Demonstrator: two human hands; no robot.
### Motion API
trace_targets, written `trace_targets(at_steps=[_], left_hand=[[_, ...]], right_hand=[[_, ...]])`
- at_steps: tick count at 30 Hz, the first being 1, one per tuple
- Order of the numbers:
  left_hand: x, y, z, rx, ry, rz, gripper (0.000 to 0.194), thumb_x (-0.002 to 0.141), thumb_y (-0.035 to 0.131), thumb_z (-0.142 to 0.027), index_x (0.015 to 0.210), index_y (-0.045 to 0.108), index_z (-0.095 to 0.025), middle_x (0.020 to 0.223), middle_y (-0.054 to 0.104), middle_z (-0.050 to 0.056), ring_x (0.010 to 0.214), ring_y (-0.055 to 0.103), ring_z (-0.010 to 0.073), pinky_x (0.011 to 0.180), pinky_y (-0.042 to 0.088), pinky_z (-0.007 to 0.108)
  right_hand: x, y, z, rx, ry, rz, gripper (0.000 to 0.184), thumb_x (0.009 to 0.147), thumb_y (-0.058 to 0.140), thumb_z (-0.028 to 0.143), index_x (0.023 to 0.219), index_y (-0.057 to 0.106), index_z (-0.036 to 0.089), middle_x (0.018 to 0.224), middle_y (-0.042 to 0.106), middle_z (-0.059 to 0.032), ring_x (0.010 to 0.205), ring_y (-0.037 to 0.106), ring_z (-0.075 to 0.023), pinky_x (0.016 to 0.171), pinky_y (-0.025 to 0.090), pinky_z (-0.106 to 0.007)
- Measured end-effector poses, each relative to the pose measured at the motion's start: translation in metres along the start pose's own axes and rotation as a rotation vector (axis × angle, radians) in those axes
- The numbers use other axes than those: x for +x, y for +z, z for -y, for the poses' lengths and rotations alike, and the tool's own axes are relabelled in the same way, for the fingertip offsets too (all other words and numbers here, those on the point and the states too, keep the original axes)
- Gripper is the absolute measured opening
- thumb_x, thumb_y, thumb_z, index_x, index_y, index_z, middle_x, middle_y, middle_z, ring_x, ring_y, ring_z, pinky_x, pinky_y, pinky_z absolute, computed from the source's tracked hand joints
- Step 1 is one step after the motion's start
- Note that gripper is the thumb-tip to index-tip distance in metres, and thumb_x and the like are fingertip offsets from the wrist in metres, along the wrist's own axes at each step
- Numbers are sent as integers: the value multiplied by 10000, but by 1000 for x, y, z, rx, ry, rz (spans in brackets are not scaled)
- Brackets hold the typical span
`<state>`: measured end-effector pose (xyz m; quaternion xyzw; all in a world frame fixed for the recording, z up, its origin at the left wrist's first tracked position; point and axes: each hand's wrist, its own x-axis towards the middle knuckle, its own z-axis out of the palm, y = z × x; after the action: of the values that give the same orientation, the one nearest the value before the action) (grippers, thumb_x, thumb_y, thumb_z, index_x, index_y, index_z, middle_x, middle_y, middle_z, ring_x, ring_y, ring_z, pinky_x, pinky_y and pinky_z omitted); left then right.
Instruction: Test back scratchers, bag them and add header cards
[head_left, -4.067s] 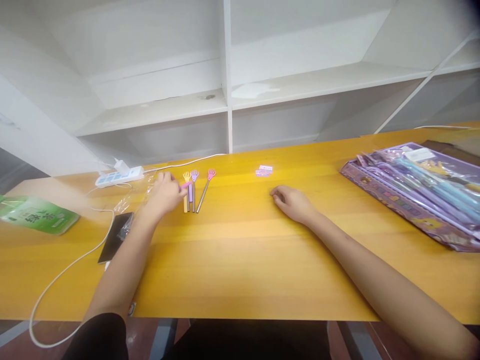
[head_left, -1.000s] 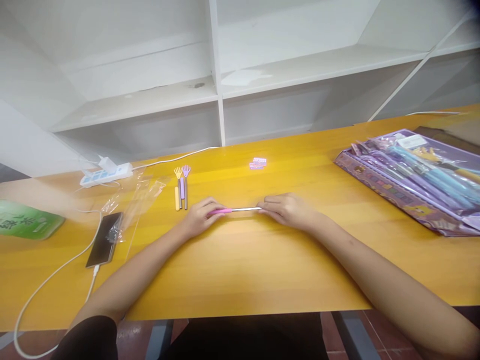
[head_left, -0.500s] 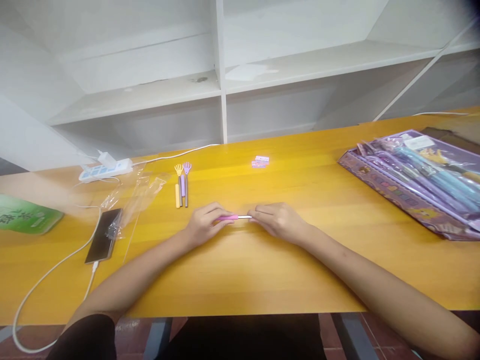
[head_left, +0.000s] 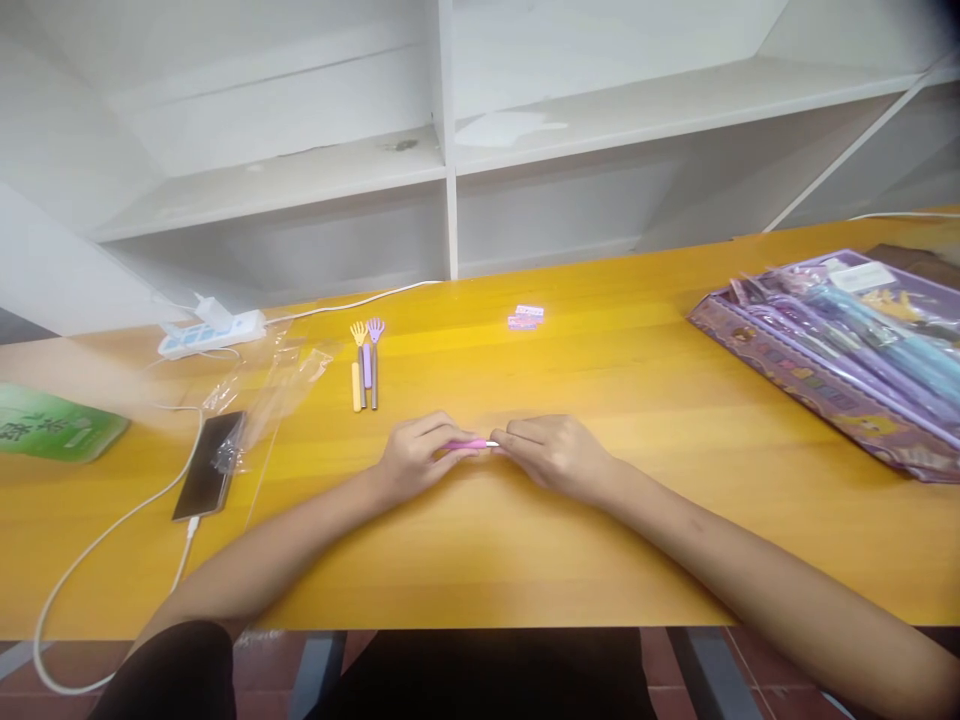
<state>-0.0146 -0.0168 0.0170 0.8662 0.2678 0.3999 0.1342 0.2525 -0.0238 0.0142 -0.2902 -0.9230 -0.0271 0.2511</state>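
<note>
Both my hands rest on the yellow table (head_left: 480, 560) and hold one small telescopic stick between them. My left hand (head_left: 416, 460) pinches its pink handle (head_left: 466, 445). My right hand (head_left: 551, 455) is closed over the other end, so only a short bit of silver rod (head_left: 491, 444) shows between the fingers. Farther back lie a yellow stick (head_left: 356, 375) and a purple stick (head_left: 371, 365) with hand-shaped heads, side by side.
Clear plastic wrappers (head_left: 281, 385), a phone (head_left: 206, 478) on a white cable and a power strip (head_left: 210, 333) sit at the left. A green packet (head_left: 52, 425) is at the far left. Small pink stickers (head_left: 525, 317) lie mid-table. Purple stationery packs (head_left: 840, 350) lie right.
My left hand took the pink stick from the row and brought it to the middle. Over the last second my hands came together and the visible silver rod grew much shorter.
</note>
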Motion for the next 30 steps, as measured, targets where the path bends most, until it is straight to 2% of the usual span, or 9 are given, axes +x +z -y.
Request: trace_targets(at_steps=[9, 13, 17, 19, 22, 25, 30], left_hand=[[-1, 4, -8, -1, -15, -10, 152, 984, 731, -261, 1122, 783, -224, 934, 784, 49, 794, 742, 142, 689, 591, 248], [1, 6, -7, 0, -5, -2, 174, 984, 736, -275, 1142, 784, -221, 937, 783, 39, 790, 735, 122, 702, 577, 226], [8, -3, 8, 145, 87, 111, 187, 1034, 671, -329, 1124, 781, -208, 952, 802, 38, 827, 742, 121, 753, 549, 235], [13, -12, 19, 258, 101, 143, 206, 1051, 642, -355, 1106, 773, -207, 925, 798, 35, 825, 732, 134, 757, 521, 259], [18, -25, 31, 423, 105, 148, 234, 1062, 616, -389, 1057, 748, -196, 868, 768, 35, 808, 702, 159, 741, 477, 293], [24, -31, 30, 585, 118, 278, 283, 1105, 518, -374, 1030, 700, -170, 844, 726, 47, 796, 671, 178, 708, 442, 306], [34, -20, -2, 727, 24, 598, 235, 1122, 395, -230, 1113, 621, -164, 984, 700, 74, 838, 655, 198, 648, 423, 294]], right_hand=[[-1, 0, 4, 11, -26, -30, 323, 1120, 420, 208, 1002, 720, 196, 711, 632, -27, 597, 494, -149, 568, 304, -326], [-1, 3, 3, 26, -11, -32, 301, 1123, 442, 232, 1014, 721, 194, 719, 650, -25, 599, 522, -141, 569, 315, -315], [2, 6, -2, 36, -8, -68, 261, 1128, 465, 255, 1093, 713, 182, 794, 710, -34, 667, 606, -151, 629, 378, -298], [3, 4, -7, 26, 47, -49, 254, 1128, 486, 311, 1131, 702, 178, 879, 743, -54, 732, 642, -170, 685, 414, -301], [2, 0, -16, -9, 158, -16, 282, 1130, 462, 323, 1038, 687, 179, 891, 733, -65, 741, 626, -184, 716, 420, -310], [2, -2, -20, -53, 204, 21, 321, 1133, 417, 283, 956, 663, 180, 854, 705, -61, 707, 584, -184, 708, 390, -309], [20, -5, -11, -160, 239, 162, 279, 1071, 491, 239, 867, 667, 169, 825, 710, -72, 684, 567, -183, 710, 334, -323]])
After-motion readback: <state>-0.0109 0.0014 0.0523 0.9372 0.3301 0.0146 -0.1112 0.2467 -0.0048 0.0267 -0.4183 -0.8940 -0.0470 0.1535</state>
